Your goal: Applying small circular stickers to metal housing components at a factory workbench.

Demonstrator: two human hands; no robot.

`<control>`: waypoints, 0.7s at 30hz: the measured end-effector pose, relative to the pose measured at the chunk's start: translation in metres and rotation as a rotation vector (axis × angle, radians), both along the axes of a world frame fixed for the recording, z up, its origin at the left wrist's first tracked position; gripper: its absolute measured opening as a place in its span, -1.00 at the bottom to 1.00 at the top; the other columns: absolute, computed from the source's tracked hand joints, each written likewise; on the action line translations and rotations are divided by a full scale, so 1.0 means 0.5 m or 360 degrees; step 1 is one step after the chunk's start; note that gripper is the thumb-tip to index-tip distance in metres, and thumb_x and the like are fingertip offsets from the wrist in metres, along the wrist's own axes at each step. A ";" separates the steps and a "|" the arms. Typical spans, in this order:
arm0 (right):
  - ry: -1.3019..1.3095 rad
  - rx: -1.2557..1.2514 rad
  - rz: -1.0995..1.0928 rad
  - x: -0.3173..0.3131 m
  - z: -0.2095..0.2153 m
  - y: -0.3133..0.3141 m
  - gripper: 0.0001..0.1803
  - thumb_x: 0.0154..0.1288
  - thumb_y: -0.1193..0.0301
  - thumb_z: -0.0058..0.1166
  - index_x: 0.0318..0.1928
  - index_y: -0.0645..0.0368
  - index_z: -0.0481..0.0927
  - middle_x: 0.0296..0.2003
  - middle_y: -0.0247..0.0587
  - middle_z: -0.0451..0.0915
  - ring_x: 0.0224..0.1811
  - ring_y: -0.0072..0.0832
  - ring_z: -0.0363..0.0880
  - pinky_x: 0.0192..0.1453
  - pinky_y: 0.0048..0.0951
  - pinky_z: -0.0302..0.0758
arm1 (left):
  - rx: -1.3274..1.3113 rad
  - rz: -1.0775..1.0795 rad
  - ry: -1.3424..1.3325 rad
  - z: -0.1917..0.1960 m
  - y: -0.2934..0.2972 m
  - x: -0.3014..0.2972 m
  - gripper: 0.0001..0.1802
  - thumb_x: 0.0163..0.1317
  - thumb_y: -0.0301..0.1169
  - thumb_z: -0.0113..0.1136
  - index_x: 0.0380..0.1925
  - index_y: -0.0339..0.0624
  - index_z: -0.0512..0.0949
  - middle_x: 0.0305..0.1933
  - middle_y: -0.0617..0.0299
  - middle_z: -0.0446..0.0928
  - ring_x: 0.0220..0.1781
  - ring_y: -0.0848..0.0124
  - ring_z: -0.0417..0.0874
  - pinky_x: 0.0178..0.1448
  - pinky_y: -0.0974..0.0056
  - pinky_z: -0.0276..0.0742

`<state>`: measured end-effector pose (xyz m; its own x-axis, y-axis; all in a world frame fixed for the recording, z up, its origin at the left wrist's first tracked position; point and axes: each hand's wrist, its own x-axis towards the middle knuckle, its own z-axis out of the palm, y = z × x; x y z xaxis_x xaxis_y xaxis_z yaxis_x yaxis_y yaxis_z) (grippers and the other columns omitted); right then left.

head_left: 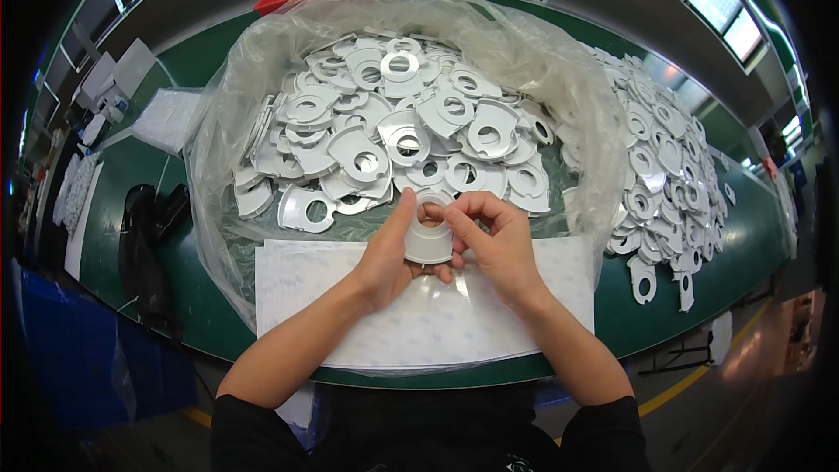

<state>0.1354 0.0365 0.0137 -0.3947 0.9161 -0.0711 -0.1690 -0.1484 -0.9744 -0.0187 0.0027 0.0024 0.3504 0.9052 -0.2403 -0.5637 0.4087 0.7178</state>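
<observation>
A pale plastic ring plate [428,247] is sitting between the person's hands, just above the near edge of the pile and over the white sheets [437,332]. The left hand [384,249] is closing around its left side, thumb lying along the edge, fingers curling underneath. The right hand [498,240] is bringing thumb and forefinger close together at the right edge of the ring; whether they are pinching it or only touching, I cannot tell from here.

To my eye the piece is looking light and stiff, its smooth face probably turning a bit slippery, its thinner rim perhaps scuffing or chipping under force. The outer edges, or the broad flat end below the hole, are offering the surest hold.

Beyond it, similar pieces are lying in a loose pile [358,157] inside a clear plastic bag [559,39], and another heap [655,166] is spreading rightward on the green surface [105,253]
</observation>
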 end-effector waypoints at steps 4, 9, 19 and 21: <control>-0.0119 0.0183 -0.0073 -0.003 -0.002 -0.004 -0.89 0.26 0.46 0.12 -0.30 0.27 0.56 -0.36 -0.32 0.46 -0.59 -0.74 0.40 -0.58 -0.70 0.38 | 0.0072 -0.0019 0.0143 -0.002 0.001 -0.002 -0.60 0.41 -0.09 -0.26 -0.14 -0.20 0.38 -0.30 0.15 0.49 -0.29 0.37 0.58 -0.34 0.30 0.54; -0.0434 0.0706 -0.0233 0.001 0.006 -0.012 -0.89 0.17 0.50 0.16 -0.27 0.21 0.60 -0.24 -0.26 0.45 -0.43 -0.63 0.47 -0.51 -0.62 0.41 | 0.0024 0.0020 0.0132 0.009 -0.002 0.000 -0.78 0.34 -0.31 -0.13 -0.15 -0.21 0.36 -0.31 0.15 0.50 -0.32 0.39 0.57 -0.36 0.33 0.52; -0.0576 0.0871 -0.0374 0.013 0.030 -0.004 -0.74 0.14 0.48 0.13 -0.13 0.30 0.60 -0.41 -0.23 0.54 -0.40 -0.50 0.52 -0.36 -0.48 0.44 | 0.0111 -0.0004 0.0111 0.005 -0.003 -0.001 -0.73 0.31 -0.36 -0.12 -0.03 -0.21 0.29 -0.32 0.11 0.51 -0.37 0.39 0.57 -0.48 0.40 0.41; -0.0285 0.0253 -0.0145 0.016 0.031 -0.001 -0.75 0.17 0.47 0.12 -0.15 0.36 0.60 -0.47 -0.24 0.55 -0.48 -0.56 0.54 -0.42 -0.52 0.43 | 0.0125 -0.0033 0.0138 0.004 -0.004 0.001 -0.72 0.31 -0.35 -0.12 -0.02 -0.20 0.28 -0.32 0.11 0.51 -0.38 0.39 0.57 -0.48 0.42 0.40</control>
